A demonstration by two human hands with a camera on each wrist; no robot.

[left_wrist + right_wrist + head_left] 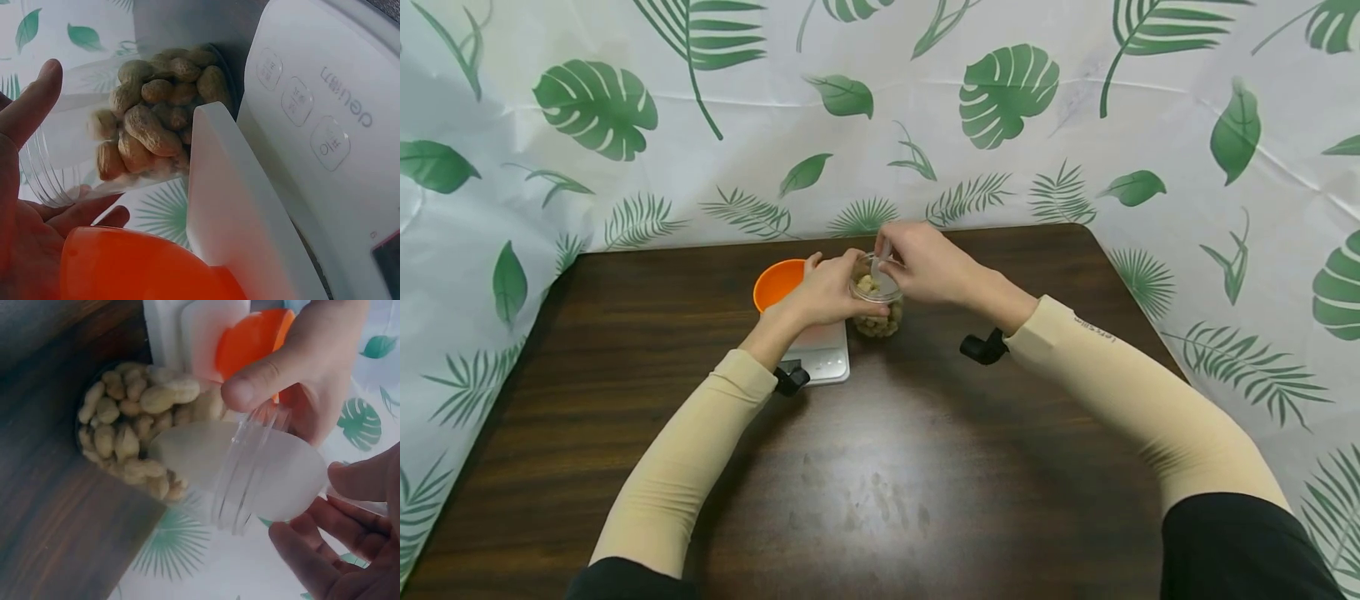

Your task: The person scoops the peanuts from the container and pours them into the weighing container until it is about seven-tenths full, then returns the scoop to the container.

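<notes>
A clear plastic jar (877,323) of unshelled peanuts (150,128) stands upright on the table, peanuts filling its lower part. My left hand (827,290) grips the jar near its threaded mouth, thumb on one side and fingers on the other. From above, my right hand (928,265) pinches the handle of a translucent white plastic scoop (290,478). The scoop reaches down through the jar's mouth, its lower end at the peanuts in the right wrist view. Just left of the jar, an orange bowl (777,282) sits on a white kitchen scale (826,363).
The dark wooden table (880,483) ends a short way behind the jar, where a leaf-patterned sheet (895,117) hangs. In the left wrist view the scale's buttons (297,101) and part of its dark display (389,262) show.
</notes>
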